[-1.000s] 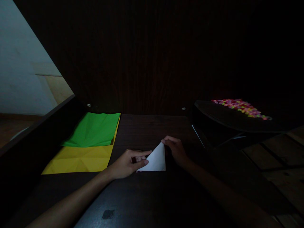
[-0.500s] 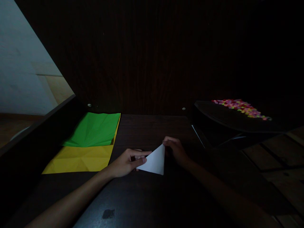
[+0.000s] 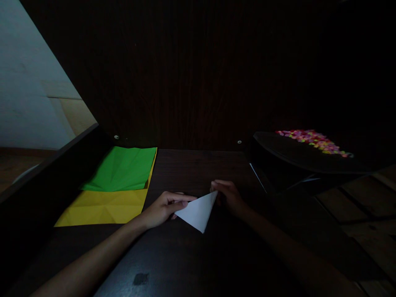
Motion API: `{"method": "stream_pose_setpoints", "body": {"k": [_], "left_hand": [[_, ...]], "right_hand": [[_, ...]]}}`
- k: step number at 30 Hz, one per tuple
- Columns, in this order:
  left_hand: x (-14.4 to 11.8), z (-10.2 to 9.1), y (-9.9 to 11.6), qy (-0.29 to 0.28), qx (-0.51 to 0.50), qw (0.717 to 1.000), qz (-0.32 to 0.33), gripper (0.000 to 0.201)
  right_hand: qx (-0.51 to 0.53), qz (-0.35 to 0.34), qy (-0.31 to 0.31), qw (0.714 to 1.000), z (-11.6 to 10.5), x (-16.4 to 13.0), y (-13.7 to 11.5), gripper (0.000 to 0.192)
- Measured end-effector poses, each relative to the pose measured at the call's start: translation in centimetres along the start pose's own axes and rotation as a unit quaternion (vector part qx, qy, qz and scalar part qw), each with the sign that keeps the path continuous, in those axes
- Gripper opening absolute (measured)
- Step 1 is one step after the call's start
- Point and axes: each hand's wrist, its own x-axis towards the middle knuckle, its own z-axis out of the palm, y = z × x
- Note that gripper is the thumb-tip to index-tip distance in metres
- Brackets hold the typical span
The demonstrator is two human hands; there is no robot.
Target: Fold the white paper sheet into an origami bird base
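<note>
A white paper folded into a triangle point(image 3: 198, 211) lies on the dark wooden table point(image 3: 192, 255), one corner pointing toward me. My left hand point(image 3: 162, 208) pinches its left corner between thumb and fingers. My right hand point(image 3: 227, 196) grips its upper right corner. Both forearms reach in from the bottom edge. The scene is very dim.
A green sheet point(image 3: 123, 168) lies on a larger yellow sheet point(image 3: 105, 208) at the left of the table. A dark tray point(image 3: 297, 154) at the right carries a heap of small coloured pieces point(image 3: 312, 139). A dark panel stands behind the table.
The white triangle has turned clockwise between my hands: its lower right corner swung down and toward me. Both hands shifted only slightly.
</note>
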Motion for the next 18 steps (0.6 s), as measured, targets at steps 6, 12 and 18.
{"method": "stream_pose_setpoints", "body": {"k": [6,12,18], "left_hand": [[0.2,0.1,-0.1,0.026,-0.052,0.998,-0.007,0.037],[0.2,0.2,0.1,0.036,-0.06,0.997,-0.009,0.037],[0.2,0.2,0.2,0.048,-0.044,0.998,-0.019,0.041]], "right_hand": [[0.016,-0.045,-0.023,0.999,0.2,-0.1,0.4,0.06],[-0.101,-0.054,-0.011,0.993,-0.1,-0.3,-0.1,0.057],[-0.141,-0.055,0.04,0.988,0.2,-0.4,-1.0,0.053]]}}
